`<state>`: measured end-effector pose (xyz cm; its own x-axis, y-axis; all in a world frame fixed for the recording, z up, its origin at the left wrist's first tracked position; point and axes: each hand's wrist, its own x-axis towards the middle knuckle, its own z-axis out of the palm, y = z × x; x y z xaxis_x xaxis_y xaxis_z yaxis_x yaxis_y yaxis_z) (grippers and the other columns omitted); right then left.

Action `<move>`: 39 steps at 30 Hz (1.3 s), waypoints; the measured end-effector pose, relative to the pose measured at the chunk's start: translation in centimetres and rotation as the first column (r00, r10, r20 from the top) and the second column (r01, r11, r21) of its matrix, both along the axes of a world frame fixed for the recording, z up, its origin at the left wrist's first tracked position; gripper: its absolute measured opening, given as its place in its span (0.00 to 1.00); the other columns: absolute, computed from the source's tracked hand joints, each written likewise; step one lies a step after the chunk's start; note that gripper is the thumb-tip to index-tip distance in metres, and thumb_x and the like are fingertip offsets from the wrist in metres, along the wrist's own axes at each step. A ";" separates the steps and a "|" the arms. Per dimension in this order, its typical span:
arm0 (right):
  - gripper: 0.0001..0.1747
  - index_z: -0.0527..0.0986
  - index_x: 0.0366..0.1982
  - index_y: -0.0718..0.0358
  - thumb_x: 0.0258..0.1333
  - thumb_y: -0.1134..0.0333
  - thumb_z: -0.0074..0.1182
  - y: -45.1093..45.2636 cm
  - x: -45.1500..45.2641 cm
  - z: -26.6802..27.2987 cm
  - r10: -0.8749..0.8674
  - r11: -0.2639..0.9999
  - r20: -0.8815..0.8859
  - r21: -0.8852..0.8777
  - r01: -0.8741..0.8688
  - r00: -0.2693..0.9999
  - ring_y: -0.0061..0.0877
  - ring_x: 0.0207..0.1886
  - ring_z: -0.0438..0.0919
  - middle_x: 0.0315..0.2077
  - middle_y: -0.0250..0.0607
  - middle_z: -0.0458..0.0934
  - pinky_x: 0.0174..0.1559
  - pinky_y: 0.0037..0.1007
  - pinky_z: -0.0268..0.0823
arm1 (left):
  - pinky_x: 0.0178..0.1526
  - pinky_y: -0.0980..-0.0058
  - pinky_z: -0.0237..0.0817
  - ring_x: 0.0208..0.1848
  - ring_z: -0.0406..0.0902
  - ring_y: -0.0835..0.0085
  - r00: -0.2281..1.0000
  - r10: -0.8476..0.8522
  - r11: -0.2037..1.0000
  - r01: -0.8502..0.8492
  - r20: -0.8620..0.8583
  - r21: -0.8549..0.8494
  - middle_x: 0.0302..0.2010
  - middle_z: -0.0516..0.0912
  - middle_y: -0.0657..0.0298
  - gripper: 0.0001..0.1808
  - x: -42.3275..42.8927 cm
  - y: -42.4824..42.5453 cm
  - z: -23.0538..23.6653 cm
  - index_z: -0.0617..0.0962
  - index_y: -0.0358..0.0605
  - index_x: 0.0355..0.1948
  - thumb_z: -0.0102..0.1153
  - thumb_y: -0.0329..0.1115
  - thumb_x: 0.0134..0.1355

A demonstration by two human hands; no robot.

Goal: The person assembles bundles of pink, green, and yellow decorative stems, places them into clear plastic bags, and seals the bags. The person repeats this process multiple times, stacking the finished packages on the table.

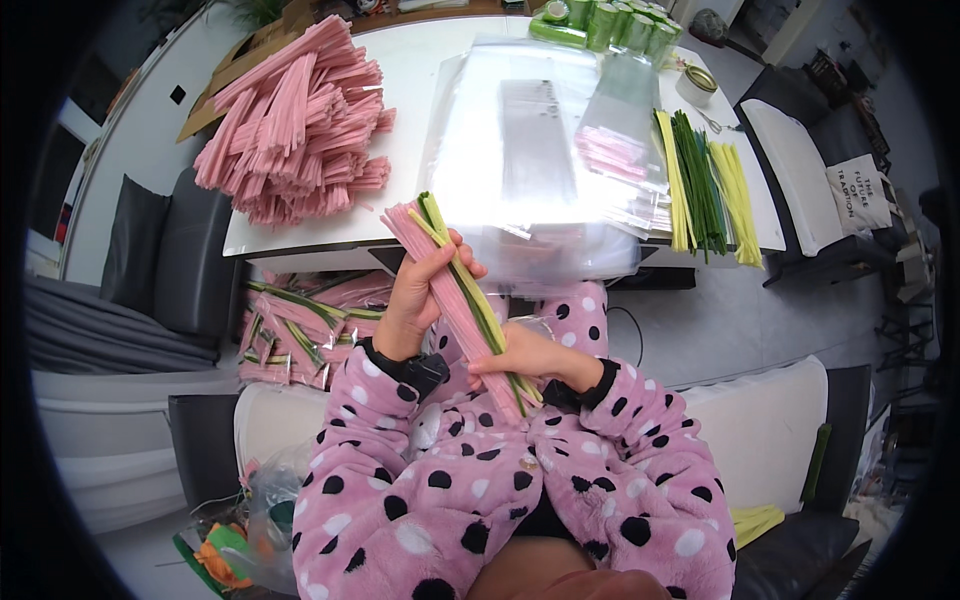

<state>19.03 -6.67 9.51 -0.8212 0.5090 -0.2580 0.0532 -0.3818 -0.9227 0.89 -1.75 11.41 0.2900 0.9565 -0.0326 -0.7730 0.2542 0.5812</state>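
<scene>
A bundle of pink fuzzy stems, probably pipe cleaners (452, 300), with green and yellow ones along one side, slants in front of my chest. My left hand (427, 289) grips its upper part, thumb across it. Around the lower part my right hand (517, 352) is closed. Beyond the bundle, clear plastic bags (480, 127) lie stacked on the white table (412, 82). A big pile of pink stems (300, 135) sits on the table's left. Yellow stems (735, 202) and dark green stems (697, 180) lie at the right.
Green rolls (615, 26) stand at the table's back, with a round tin (696, 84) and scissors (709, 120) nearby. Filled clear packets (300, 330) are heaped below the table's left edge. Grey chairs (795, 172) stand at the right. A plastic bag (277, 510) lies at lower left.
</scene>
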 end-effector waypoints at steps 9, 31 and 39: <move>0.20 0.72 0.46 0.65 0.52 0.62 0.54 10.8 3.5 -1.5 -0.689 0.423 0.158 0.880 0.215 0.707 0.41 0.42 0.76 0.40 0.49 0.77 0.44 0.34 0.67 | 0.36 0.73 0.75 0.36 0.81 0.64 0.929 0.050 0.984 -0.108 -0.366 -0.141 0.39 0.79 0.49 0.18 -2.0 2.0 0.5 0.70 0.33 0.45 0.59 0.30 0.56; 0.05 0.76 0.25 0.63 0.47 0.68 0.55 14.8 5.8 -5.9 -0.848 0.123 -0.033 0.958 0.258 0.529 0.35 0.26 0.78 0.25 0.40 0.77 0.29 0.32 0.70 | 0.29 0.73 0.75 0.29 0.81 0.67 0.731 -0.515 0.850 0.368 -0.447 -0.378 0.32 0.81 0.51 0.12 6.7 8.0 -6.5 0.74 0.33 0.39 0.58 0.30 0.57; 0.07 0.77 0.29 0.64 0.50 0.68 0.56 15.1 7.0 -6.5 -0.817 0.331 -0.082 0.743 0.581 0.571 0.31 0.29 0.80 0.28 0.41 0.79 0.32 0.26 0.71 | 0.28 0.72 0.76 0.29 0.82 0.65 0.711 -0.552 0.833 0.448 -0.435 -0.324 0.34 0.81 0.51 0.16 7.1 7.8 -5.8 0.69 0.35 0.45 0.56 0.27 0.57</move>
<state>26.07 8.47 2.96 -0.0232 0.9613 0.2745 0.3434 0.2656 -0.9009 8.02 6.08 5.60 0.6175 0.6356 -0.4634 -0.1211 0.6589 0.7424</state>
